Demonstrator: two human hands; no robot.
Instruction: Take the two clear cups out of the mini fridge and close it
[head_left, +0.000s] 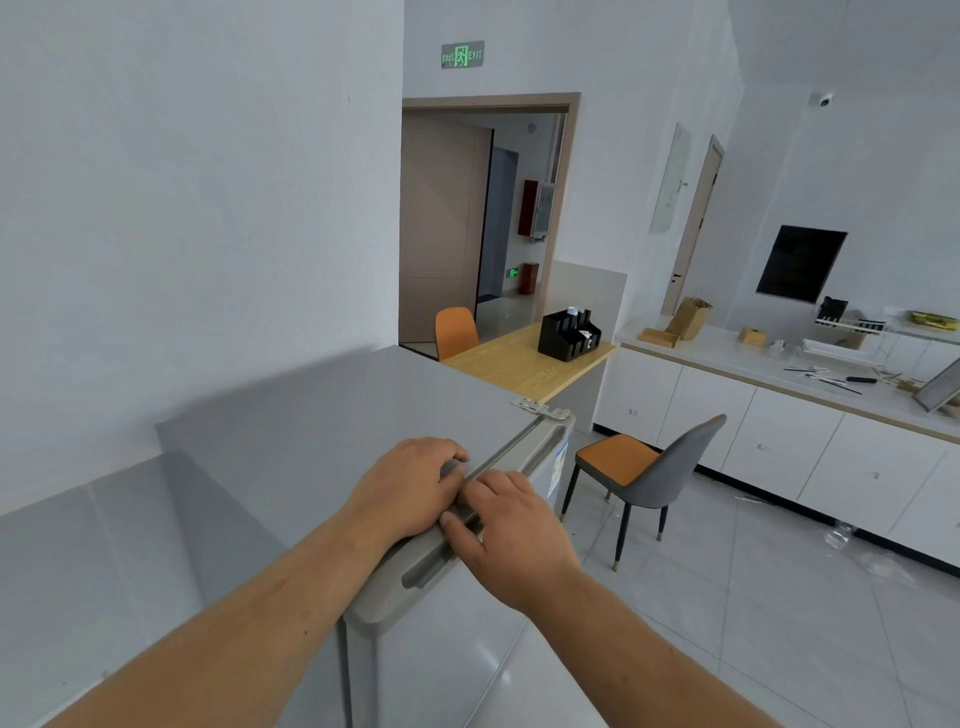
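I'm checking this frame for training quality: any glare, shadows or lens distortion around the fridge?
Head view: soft, even light; a faint shadow falls across the fridge top; a pale sheen shows on the door below both hands, left hand, right hand; wide-angle bending tilts the walls; sharp focus, no blur.

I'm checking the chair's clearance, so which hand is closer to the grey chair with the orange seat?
Right. The right hand grips the fridge door top edge on the chair side; the left hand lies beside it, farther away.
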